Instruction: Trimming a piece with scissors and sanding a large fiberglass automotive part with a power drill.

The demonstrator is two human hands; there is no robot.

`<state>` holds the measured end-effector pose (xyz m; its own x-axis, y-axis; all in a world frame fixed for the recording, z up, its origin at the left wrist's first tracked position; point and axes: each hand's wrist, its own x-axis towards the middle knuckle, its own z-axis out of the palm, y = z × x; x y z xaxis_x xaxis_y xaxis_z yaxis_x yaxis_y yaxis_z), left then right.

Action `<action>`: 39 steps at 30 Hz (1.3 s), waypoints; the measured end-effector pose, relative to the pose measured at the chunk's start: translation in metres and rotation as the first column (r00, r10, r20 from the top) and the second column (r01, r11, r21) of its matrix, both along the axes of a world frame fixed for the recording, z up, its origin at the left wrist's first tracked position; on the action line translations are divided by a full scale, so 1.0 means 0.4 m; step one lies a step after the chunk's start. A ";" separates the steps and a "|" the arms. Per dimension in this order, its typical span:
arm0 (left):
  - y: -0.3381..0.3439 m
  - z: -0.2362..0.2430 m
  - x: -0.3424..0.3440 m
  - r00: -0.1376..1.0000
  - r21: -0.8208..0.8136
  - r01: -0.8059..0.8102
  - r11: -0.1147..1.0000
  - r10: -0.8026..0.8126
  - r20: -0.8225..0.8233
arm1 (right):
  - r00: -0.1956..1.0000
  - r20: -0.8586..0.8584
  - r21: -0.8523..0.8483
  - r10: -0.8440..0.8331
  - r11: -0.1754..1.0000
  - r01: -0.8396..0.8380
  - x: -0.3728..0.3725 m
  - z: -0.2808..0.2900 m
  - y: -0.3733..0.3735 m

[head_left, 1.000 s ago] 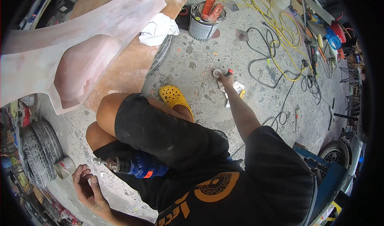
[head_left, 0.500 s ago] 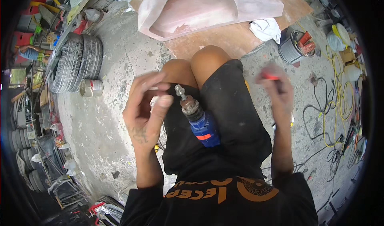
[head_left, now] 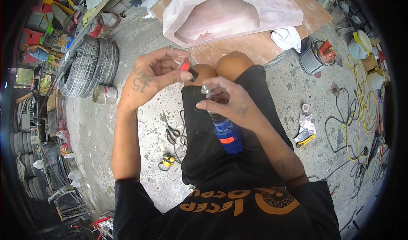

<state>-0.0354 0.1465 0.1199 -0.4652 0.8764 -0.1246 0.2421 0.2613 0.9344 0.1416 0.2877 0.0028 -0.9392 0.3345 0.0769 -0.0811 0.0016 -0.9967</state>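
A blue drill [head_left: 227,136] with a red-orange mark lies on my lap, its chuck pointing away from me. A silver threaded shaft [head_left: 206,88] sticks out of the chuck. My right hand [head_left: 231,102] is over the chuck, thumb and fingers apart on either side of the shaft; contact is hard to make out. It partly hides the chuck. Left of the shaft's tip, my left hand [head_left: 155,72] pinches a small red-and-black piece [head_left: 185,66] between thumb and fingers. The kind of piece is unclear.
A pinkish-white moulded panel [head_left: 238,17] lies on a brown board ahead. Tyres [head_left: 80,68] and a can [head_left: 104,94] stand left; a bucket [head_left: 312,61] stands right. Scissors [head_left: 171,131], a tape measure [head_left: 168,160], a yellow cutter [head_left: 306,141] and cables [head_left: 359,108] lie on the floor.
The red piece has passed from my right hand to my left. My right hand has come in from the far right to the chuck; my left hand has risen.
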 end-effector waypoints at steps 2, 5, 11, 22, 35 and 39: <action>0.005 -0.027 -0.019 0.999 0.132 -0.035 0.991 0.029 0.044 | 0.980 0.142 -0.207 0.140 0.972 -0.108 0.022 -0.013 -0.016; 0.010 -0.117 -0.001 0.986 0.333 -0.126 0.934 0.081 0.146 | 0.997 0.023 -0.252 0.072 0.966 -0.064 0.029 -0.019 -0.044; 0.027 -0.226 0.124 0.904 0.403 -0.314 0.860 0.141 0.404 | 0.998 -0.043 -0.384 0.048 0.921 -0.061 0.022 -0.025 -0.035; -0.022 -0.182 0.109 0.936 0.377 -0.345 0.859 0.285 0.208 | 0.989 -0.146 -0.423 0.018 0.903 -0.079 0.011 -0.032 -0.036; 0.017 -0.088 0.073 1.000 0.080 -0.019 0.997 0.018 0.008 | 0.985 -0.172 -0.445 0.023 0.890 -0.099 0.028 -0.036 -0.037; 0.047 -0.044 0.053 0.989 -0.106 0.067 0.992 -0.081 -0.128 | 0.972 -0.234 -0.435 0.035 0.890 -0.137 0.031 -0.036 -0.037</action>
